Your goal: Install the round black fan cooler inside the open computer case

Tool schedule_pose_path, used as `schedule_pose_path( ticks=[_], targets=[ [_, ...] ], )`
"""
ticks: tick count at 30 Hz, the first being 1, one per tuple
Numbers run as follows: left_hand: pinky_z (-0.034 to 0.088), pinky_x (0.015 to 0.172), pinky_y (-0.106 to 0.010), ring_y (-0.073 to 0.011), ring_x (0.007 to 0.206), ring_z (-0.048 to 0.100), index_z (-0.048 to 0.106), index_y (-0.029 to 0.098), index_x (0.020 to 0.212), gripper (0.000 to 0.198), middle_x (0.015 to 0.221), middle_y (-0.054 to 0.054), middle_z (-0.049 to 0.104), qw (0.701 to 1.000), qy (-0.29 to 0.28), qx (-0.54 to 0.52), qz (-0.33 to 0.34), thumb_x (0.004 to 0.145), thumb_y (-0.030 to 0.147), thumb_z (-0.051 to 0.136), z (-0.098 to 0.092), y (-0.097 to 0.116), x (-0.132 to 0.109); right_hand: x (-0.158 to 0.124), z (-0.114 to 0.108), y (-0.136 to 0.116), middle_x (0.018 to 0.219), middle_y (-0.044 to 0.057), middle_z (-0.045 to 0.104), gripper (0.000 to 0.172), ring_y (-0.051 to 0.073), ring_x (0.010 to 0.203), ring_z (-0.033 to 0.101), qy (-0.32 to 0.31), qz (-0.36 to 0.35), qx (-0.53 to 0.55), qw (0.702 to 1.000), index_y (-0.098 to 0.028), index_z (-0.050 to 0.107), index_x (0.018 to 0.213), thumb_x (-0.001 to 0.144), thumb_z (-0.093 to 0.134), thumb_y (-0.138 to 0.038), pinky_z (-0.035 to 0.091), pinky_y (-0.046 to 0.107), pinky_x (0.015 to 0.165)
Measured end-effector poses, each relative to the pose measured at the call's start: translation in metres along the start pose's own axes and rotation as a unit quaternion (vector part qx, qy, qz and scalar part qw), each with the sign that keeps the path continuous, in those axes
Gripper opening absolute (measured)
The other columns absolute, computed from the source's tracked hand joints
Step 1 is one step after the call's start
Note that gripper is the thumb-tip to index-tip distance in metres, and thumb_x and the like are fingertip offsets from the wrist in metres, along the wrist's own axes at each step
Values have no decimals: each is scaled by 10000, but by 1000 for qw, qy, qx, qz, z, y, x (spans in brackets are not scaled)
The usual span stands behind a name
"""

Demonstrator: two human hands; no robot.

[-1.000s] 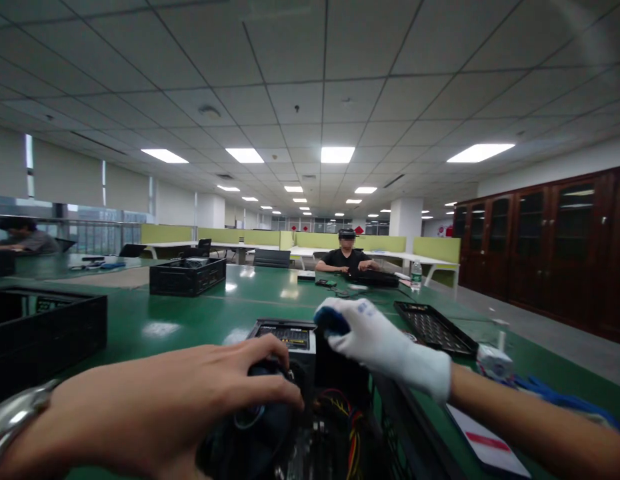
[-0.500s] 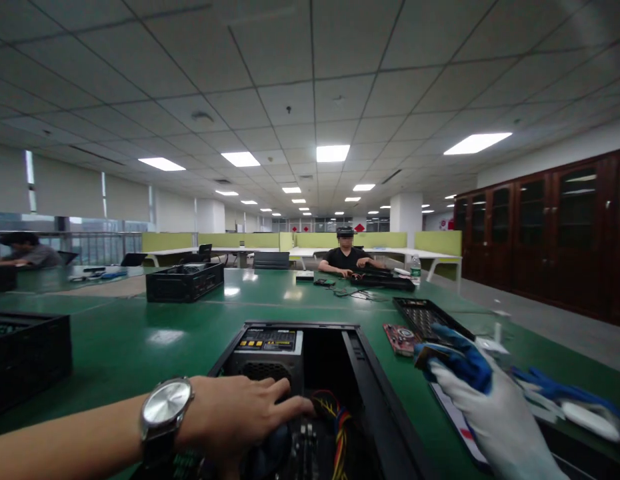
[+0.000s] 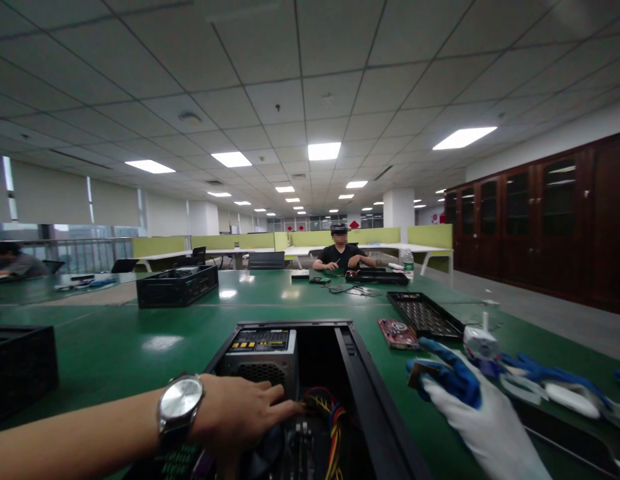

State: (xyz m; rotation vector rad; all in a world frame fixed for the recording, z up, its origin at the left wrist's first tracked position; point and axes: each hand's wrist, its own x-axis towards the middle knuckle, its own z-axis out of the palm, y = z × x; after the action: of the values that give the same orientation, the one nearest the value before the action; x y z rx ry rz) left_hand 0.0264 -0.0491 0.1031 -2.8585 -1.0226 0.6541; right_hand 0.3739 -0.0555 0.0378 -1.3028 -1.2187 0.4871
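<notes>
An open black computer case (image 3: pixel 363 380) lies on the green table in front of me. My left hand (image 3: pixel 245 417), bare and with a wristwatch (image 3: pixel 181 408), rests inside the case, its fingers stretched flat toward the coloured cables (image 3: pixel 331 417) beside the grey power supply (image 3: pixel 263 347). My right hand (image 3: pixel 470 410), in a white glove with blue fingertips, hovers right of the case. It pinches a small flat brownish piece (image 3: pixel 419 373) between thumb and fingers.
A red circuit card (image 3: pixel 397 332) and a black perforated tray (image 3: pixel 425 313) lie beyond my right hand. A small white bottle (image 3: pixel 480 340) and spare gloves (image 3: pixel 555 390) are at the right. Black crates (image 3: pixel 177 287) stand to the left. A person (image 3: pixel 340 253) sits across the table.
My right hand swung from above the case to its right side and now pinches the small piece. My left hand let go of the round fan part and lies flat.
</notes>
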Motion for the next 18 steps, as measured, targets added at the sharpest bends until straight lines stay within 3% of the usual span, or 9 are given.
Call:
schedule_pose_path(
  ticks=[3, 6, 9, 14, 18],
  targets=[
    [546, 977, -567, -462, 1215, 600, 269, 119, 1576, 1188, 1410, -272, 546, 1000, -12, 20, 9, 601, 309, 920, -1, 1, 1, -6, 1, 3, 845, 69, 821, 508, 297, 838, 779, 24, -28, -28, 999, -211, 745, 1079, 681, 722, -526, 630, 335, 778],
    [512, 1011, -525, -421, 1183, 598, 381, 67, 1507, 1068, 1307, -252, 615, 997, 22, 53, 45, 628, 372, 905, -1, 0, 0, -11, 3, 13, 886, 59, 823, 488, 310, 871, 775, 48, -43, -66, 996, -240, 759, 1068, 696, 692, -550, 628, 361, 786],
    [484, 1016, -507, -394, 1149, 595, 414, 90, 1486, 999, 1255, -225, 645, 993, 60, 77, 67, 666, 420, 881, -1, -2, 0, -11, 2, 28, 910, 51, 824, 503, 326, 904, 776, 28, -43, -89, 995, -264, 748, 1089, 702, 683, -580, 631, 392, 804],
    [494, 985, -505, -383, 1102, 605, 370, 106, 1518, 1025, 1239, -213, 651, 992, 49, 99, 54, 684, 414, 879, 0, -1, 0, -9, 4, 42, 1040, 71, 819, 592, 311, 1020, 760, -29, -50, -107, 993, -230, 696, 1196, 722, 673, -583, 601, 383, 920],
    [511, 972, -514, -391, 1120, 598, 410, 109, 1488, 960, 1271, -228, 628, 992, 48, 104, 56, 706, 439, 857, 7, -2, 1, -15, 8, 40, 1087, 76, 808, 613, 300, 1067, 746, -26, -36, -93, 995, -218, 673, 1236, 757, 627, -597, 595, 367, 949]
  ],
)
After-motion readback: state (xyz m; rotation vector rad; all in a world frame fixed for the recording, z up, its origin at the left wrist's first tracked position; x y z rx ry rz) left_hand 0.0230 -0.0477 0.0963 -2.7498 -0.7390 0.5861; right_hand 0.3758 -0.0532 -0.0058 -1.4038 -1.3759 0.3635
